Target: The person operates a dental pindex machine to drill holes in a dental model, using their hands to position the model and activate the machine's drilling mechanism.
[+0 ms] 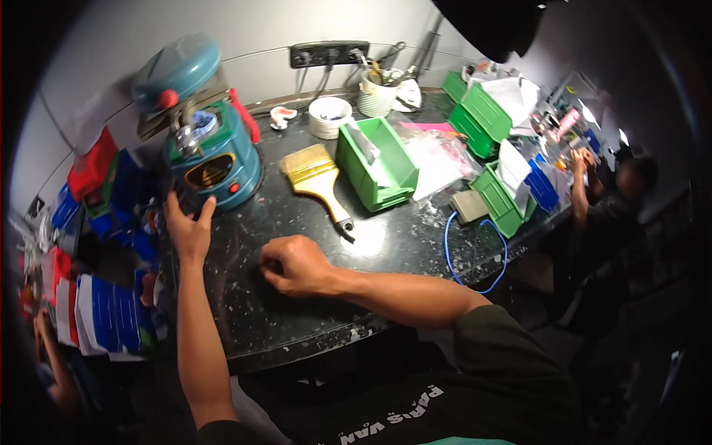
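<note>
My left hand [190, 228] is at the near left side of a teal machine [241, 182], thumb and fingers spread along its lower body. I cannot tell whether all its fingertips touch the housing. A rounded teal head [178, 68] with a red knob rises over the machine's open top, where something blue shows inside. Over the middle of the black bench [274, 326], my right hand [297, 265] is curled into a fist. Whatever it may hold is hidden. Beyond that hand lies a wide paintbrush [315, 178] with a yellow handle.
A green bin [378, 167] holding paper stands right of the brush, beside plastic bags [441, 159]. Behind are a white tub [329, 117] and a tool cup [377, 95]. A blue cord [448, 256] loops off a small block [469, 206]. Another person [623, 193] works at far right.
</note>
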The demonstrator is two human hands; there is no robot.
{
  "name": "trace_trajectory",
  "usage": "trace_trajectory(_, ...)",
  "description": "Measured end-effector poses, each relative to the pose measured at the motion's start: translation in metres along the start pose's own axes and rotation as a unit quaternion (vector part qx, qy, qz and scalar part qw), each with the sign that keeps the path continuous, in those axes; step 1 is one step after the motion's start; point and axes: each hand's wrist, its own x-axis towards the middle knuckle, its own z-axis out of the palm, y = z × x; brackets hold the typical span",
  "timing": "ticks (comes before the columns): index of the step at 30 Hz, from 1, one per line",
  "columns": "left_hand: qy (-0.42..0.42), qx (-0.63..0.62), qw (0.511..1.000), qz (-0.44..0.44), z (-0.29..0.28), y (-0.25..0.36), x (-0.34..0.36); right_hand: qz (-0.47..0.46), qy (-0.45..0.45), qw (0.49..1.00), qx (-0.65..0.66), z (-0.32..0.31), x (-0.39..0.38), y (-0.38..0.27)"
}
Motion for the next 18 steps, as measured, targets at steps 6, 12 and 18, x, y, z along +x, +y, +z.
trace_trajectory(6, -0.019, 0.009, 1.000, 0.009, 0.008, 0.005, 0.000, 0.006, 0.010, 1.000, 0.001, -0.003, -0.005, 0.004)
trace_trajectory(12, -0.018, 0.005, 1.000, 0.003, 0.004, 0.011, -0.001, 0.014, -0.003, 1.000, 0.007, -0.002, -0.002, 0.002)
trace_trajectory(18, -0.031, -0.034, 0.999, -0.016, 0.003, 0.006, 0.001, 0.008, 0.005, 1.000, -0.006, 0.001, -0.002, 0.005)
